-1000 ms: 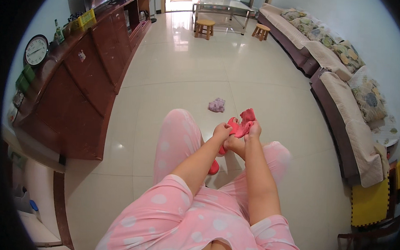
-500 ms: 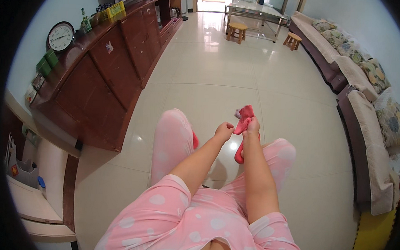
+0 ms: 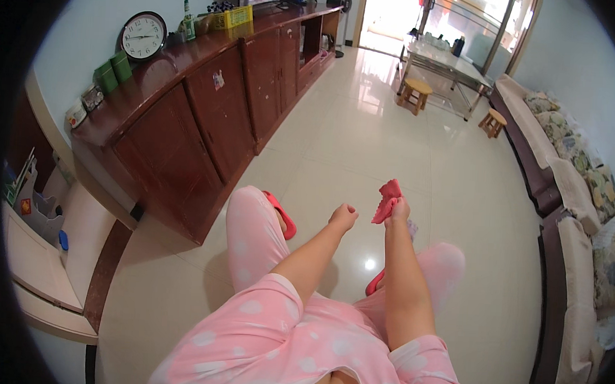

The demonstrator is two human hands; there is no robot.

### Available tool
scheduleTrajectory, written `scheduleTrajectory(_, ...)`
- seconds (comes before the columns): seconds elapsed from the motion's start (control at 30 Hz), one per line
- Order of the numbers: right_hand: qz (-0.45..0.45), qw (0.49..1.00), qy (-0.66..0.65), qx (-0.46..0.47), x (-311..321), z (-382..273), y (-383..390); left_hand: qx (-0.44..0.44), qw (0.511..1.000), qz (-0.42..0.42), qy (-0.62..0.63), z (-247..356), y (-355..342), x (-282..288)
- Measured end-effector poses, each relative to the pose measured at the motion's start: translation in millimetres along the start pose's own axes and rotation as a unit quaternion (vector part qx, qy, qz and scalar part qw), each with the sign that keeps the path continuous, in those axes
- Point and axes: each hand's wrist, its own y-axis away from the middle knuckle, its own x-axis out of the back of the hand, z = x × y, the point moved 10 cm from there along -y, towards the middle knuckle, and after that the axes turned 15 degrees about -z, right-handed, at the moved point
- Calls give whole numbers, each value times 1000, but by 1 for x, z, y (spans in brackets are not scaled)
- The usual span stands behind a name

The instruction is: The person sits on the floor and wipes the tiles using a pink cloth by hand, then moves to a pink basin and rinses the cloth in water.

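A small reddish-pink piece of cloth point(image 3: 388, 200) with a wavy edge stands up from my right hand point(image 3: 399, 212), which grips its lower end. Its exact kind does not show. Beside the right wrist, partly behind it, appears a small lilac-grey thing point(image 3: 412, 229); whether it joins the cloth I cannot tell. My left hand point(image 3: 346, 216) is apart from the cloth, to its left, with fingers curled in and nothing visible in them. Below the hands are my bent knees in pink spotted trousers point(image 3: 253, 224) and red slippers, one left point(image 3: 283, 218) and one right point(image 3: 374, 284).
Along the left runs a dark red wooden cabinet point(image 3: 207, 117) bearing a round clock point(image 3: 143, 36), green boxes and a yellow basket point(image 3: 233, 17). A covered sofa point(image 3: 571, 261) lines the right side. Farther off are a table point(image 3: 446, 60) and two wooden stools point(image 3: 415, 93) on the tiled floor.
My left hand has drawn away from the cloth, widening the gap. The right hand still holds it, and the lilac-grey part has shifted from its upper left to beside the wrist. The view has tilted.
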Motion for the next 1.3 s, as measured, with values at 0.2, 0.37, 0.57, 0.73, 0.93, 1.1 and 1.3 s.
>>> scheduleTrajectory(0.2,5,999,-18,-35,-37,22,-54,55,995,18,-81,-11,-43,46)
scheduleTrajectory(0.37,42,998,-27,-37,-2,48,-106,96,991,-25,-90,-19,-91,40)
scheduleTrajectory(0.57,82,995,-33,-45,29,82,-161,105,983,-25,-150,-34,-158,50)
scheduleTrajectory(0.73,132,990,-14,-42,58,88,-185,118,977,-104,-145,-43,-201,43)
scheduleTrajectory(0.93,233,971,20,-42,73,84,-202,65,974,-129,-176,-19,-245,73)
scheduleTrajectory(1.1,220,974,47,-38,67,87,-228,65,985,-102,-123,-23,-270,94)
scheduleTrajectory(1.3,265,963,24,-33,78,125,-238,171,976,-88,-103,-67,-276,43)
